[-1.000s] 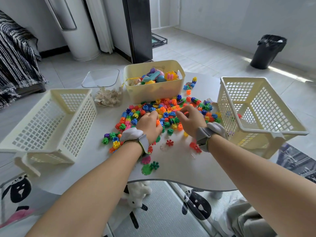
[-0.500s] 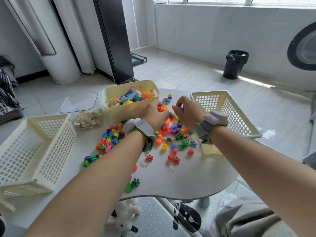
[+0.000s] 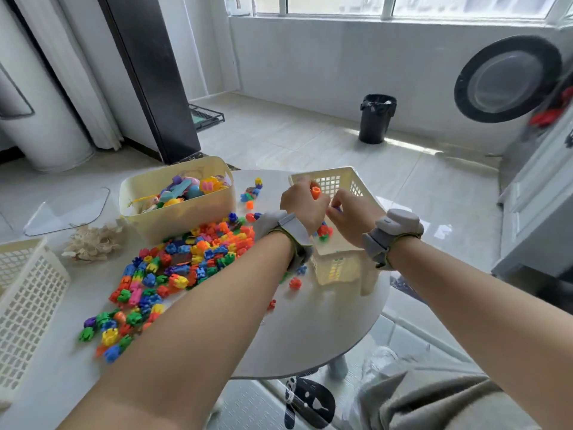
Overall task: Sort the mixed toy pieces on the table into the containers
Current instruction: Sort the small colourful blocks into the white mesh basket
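Both hands hover over the right mesh basket (image 3: 339, 178) on the white table (image 3: 310, 330). My left hand (image 3: 302, 206) grips an orange toy piece (image 3: 315, 192) at its fingertips. My right hand (image 3: 352, 214) has its fingers curled around small pieces, a bit of blue showing at the fingertips. A few red and green pieces (image 3: 324, 232) lie inside that basket below the hands. A heap of colourful toy pieces (image 3: 186, 262) spreads over the table's middle and left.
A solid cream bin (image 3: 173, 218) with assorted toys stands behind the heap. Another mesh basket (image 3: 24, 293) sits at the left edge, with pale beige pieces (image 3: 91, 243) nearby. A black bin (image 3: 376, 117) and a washing machine door (image 3: 508, 79) are beyond the table.
Both hands lifted from the heap and moved right and away to above the right basket, carrying pieces. The view swung up and right.
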### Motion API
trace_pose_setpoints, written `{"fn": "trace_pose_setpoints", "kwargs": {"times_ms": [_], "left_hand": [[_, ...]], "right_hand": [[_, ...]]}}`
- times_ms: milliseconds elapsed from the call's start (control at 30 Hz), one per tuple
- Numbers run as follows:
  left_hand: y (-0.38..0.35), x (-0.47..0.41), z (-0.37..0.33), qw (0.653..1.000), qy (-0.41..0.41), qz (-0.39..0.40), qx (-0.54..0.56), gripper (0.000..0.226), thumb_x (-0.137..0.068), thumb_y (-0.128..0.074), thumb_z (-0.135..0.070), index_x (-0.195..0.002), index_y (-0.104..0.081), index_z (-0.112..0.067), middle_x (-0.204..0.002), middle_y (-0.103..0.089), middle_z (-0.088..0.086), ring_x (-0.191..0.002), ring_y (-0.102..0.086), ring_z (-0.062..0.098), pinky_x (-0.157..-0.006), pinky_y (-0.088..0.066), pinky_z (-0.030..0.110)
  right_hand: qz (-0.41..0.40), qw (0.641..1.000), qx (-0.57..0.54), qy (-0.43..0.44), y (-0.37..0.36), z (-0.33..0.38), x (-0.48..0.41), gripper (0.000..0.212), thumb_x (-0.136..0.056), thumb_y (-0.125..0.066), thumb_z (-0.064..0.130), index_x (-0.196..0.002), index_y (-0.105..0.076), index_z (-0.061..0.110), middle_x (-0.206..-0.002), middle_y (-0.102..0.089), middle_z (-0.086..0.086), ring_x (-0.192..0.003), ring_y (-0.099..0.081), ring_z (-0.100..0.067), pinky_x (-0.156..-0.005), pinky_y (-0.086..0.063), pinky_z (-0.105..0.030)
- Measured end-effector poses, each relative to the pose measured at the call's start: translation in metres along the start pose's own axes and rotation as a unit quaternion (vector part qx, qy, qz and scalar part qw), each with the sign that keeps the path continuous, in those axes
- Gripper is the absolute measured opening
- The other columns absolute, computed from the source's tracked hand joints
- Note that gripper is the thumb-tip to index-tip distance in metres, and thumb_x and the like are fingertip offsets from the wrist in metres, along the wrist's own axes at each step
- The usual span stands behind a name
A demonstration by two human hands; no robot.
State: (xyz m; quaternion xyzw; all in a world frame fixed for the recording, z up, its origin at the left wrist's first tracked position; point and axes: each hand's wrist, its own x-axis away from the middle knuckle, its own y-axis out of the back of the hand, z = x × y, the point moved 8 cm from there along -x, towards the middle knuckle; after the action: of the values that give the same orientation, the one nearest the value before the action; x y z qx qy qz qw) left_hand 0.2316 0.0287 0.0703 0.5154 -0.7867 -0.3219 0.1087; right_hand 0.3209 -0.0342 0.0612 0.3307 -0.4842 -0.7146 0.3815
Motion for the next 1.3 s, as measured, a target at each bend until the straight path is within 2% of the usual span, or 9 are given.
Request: {"fn": "trace_pose_setpoints", "kwargs": {"times_ms": [200,333,433,633,800,900,1067,1200,1300], "left_hand": [[-0.031,-0.005,0.0,0.996,-0.016,0.028,-0.08,0.027,-0.095,-0.043,-0.021,-0.116,-0.053,-0.009,-0.113,-0.062,0.016,-0.103,-0.056,0.033,-0.079,-0.04,0.033],[-0.042,0.001,-0.002,0.989,-0.055,0.086,-0.111,0.03,-0.096,-0.043,-0.023,-0.12,-0.054,-0.009,-0.118,-0.061,0.014,-0.108,-0.055,0.031,-0.084,-0.042,0.032],[-0.042,0.004,-0.002,0.985,-0.064,0.111,-0.116,0.033,-0.095,-0.041,-0.021,-0.123,-0.056,-0.012,-0.121,-0.062,0.013,-0.112,-0.055,0.03,-0.088,-0.042,0.031],[-0.023,0.007,0.007,0.996,-0.03,0.08,-0.039,0.033,-0.093,-0.036,-0.008,-0.113,-0.062,-0.012,-0.113,-0.065,0.013,-0.106,-0.058,0.031,-0.092,-0.048,0.039],[0.003,0.021,0.016,0.998,-0.039,0.05,-0.018,0.03,-0.093,-0.037,-0.007,-0.109,-0.063,-0.009,-0.11,-0.065,0.012,-0.105,-0.058,0.03,-0.09,-0.047,0.037],[0.02,0.031,0.03,0.999,-0.036,0.035,-0.019,0.028,-0.094,-0.038,-0.009,-0.109,-0.062,-0.01,-0.109,-0.065,0.012,-0.101,-0.058,0.028,-0.086,-0.047,0.035],[0.044,0.046,0.06,0.999,-0.035,0.035,-0.014,0.025,-0.095,-0.039,-0.01,-0.105,-0.062,-0.011,-0.098,-0.066,0.011,-0.096,-0.059,0.029,-0.082,-0.048,0.036],[0.065,0.064,0.094,0.999,-0.02,0.033,-0.025,0.025,-0.093,-0.041,-0.007,-0.105,-0.063,-0.012,-0.095,-0.066,0.007,-0.095,-0.06,0.029,-0.081,-0.047,0.036],[0.077,0.084,0.126,0.999,0.014,0.032,-0.037,0.024,-0.093,-0.044,-0.007,-0.109,-0.062,-0.012,-0.105,-0.067,0.009,-0.099,-0.06,0.026,-0.086,-0.048,0.036]], "right_hand": [[-0.014,1.0,0.008,-0.024,-0.009,-0.027,-0.003,0.034,-0.1,-0.033,0.028,-0.095,-0.057,0.004,-0.101,-0.063,-0.018,-0.091,-0.057,-0.032,-0.068,-0.033,-0.029],[0.035,0.998,0.018,-0.054,-0.012,-0.031,-0.001,0.029,-0.096,-0.037,0.013,-0.115,-0.058,0.007,-0.114,-0.063,-0.014,-0.104,-0.058,-0.03,-0.078,-0.042,-0.028],[0.019,0.998,-0.015,-0.062,-0.008,-0.03,0.003,0.033,-0.095,-0.038,0.012,-0.121,-0.058,0.011,-0.119,-0.062,-0.012,-0.109,-0.056,-0.029,-0.084,-0.042,-0.027],[-0.004,0.996,-0.053,-0.067,0.003,-0.024,0.009,0.036,-0.098,-0.036,0.013,-0.128,-0.055,0.014,-0.126,-0.059,-0.01,-0.115,-0.053,-0.028,-0.092,-0.04,-0.027],[-0.07,0.995,-0.07,0.022,0.006,0.005,0.02,0.03,-0.097,-0.04,0.018,-0.117,-0.062,0.016,-0.114,-0.066,-0.005,-0.103,-0.06,-0.026,-0.081,-0.042,-0.026],[-0.111,0.983,-0.099,0.107,0.003,0.036,0.03,0.027,-0.095,-0.044,0.018,-0.108,-0.067,0.016,-0.103,-0.069,-0.006,-0.093,-0.063,-0.026,-0.077,-0.05,-0.031],[-0.15,0.966,-0.113,0.178,-0.011,0.079,0.049,0.028,-0.091,-0.046,0.021,-0.098,-0.072,0.011,-0.093,-0.069,-0.007,-0.088,-0.061,-0.029,-0.073,-0.048,-0.035],[-0.117,0.957,-0.107,0.242,-0.042,0.11,0.06,0.031,-0.084,-0.045,0.021,-0.081,-0.073,0.007,-0.072,-0.067,-0.01,-0.068,-0.061,-0.034,-0.065,-0.052,-0.038],[-0.058,0.962,-0.085,0.253,-0.073,0.124,0.068,0.023,-0.083,-0.052,0.016,-0.086,-0.074,0.01,-0.083,-0.068,-0.012,-0.079,-0.061,-0.035,-0.072,-0.051,-0.041]]}}
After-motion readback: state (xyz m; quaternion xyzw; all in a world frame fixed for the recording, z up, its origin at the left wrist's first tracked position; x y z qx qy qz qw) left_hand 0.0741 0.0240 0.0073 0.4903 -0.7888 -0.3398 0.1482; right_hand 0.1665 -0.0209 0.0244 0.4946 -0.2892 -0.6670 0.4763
